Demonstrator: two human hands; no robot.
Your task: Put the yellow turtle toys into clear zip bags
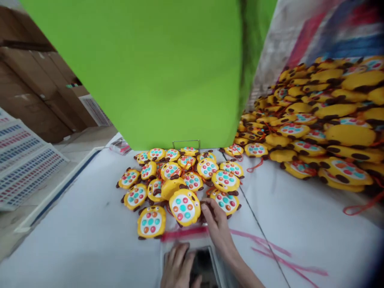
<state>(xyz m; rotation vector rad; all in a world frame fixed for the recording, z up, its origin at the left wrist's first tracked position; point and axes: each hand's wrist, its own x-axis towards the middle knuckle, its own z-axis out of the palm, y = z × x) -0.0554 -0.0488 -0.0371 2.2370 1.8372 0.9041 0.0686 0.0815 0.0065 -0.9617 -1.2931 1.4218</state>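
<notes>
- Head: right hand (217,224) grip nearly closed at right edge of front yellow animal-shaped toy with coloured dots (183,208); can't tell if pinched
- Left hand (177,266) grip loose, fingers extended on clear plastic bag with pink edge (184,233), one dark rectangular panel (206,264) beneath
- Done: no toy visibly bagged; left: front pile, loose on white counter (90,236)
- Count: roughly 20 toys in front pile (171,171), overlaps hide some; right-hand heap (324,124) uncountable; 2+ thin pink strips (270,245)

Toys (151,222) yel & brn, wht fronts (183,208) dotted teal, red & orng; panel (156,76) plain grn.
</notes>
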